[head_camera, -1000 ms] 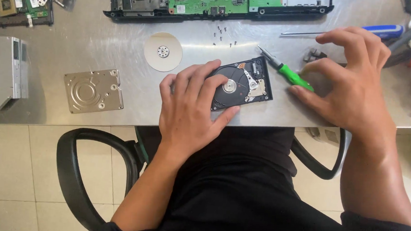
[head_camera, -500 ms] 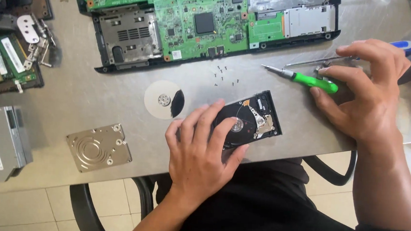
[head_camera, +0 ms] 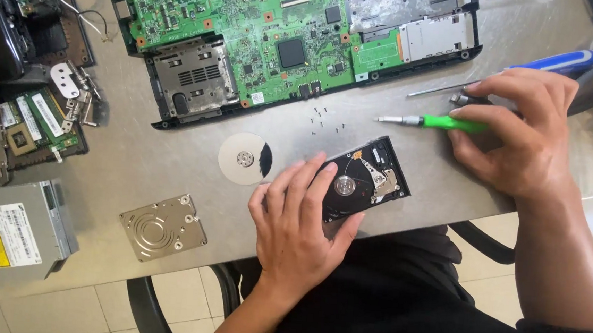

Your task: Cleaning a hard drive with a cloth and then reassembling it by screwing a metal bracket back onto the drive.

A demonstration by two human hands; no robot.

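Observation:
An opened black hard drive (head_camera: 369,178) lies near the front edge of the grey table (head_camera: 172,158), its spindle and arm exposed. My left hand (head_camera: 303,222) rests on its left side with fingers spread over it. My right hand (head_camera: 521,133) lies on the table to the right, fingers closed around the handle of a green screwdriver (head_camera: 445,123) whose tip points left. A shiny disk platter (head_camera: 245,159) sits just left of the drive, and the drive's metal cover (head_camera: 164,227) lies further left.
A green laptop motherboard in a black base (head_camera: 284,40) fills the back. Several tiny screws (head_camera: 324,120) lie before it. An optical drive (head_camera: 14,230), memory modules (head_camera: 35,120) and hinges sit at left. A blue-handled tool (head_camera: 561,61) lies at back right. Chair arms show below.
The view has shifted so the table contents sit lower and larger in frame. My right hand has closed on the green screwdriver handle. My left hand stays on the hard drive.

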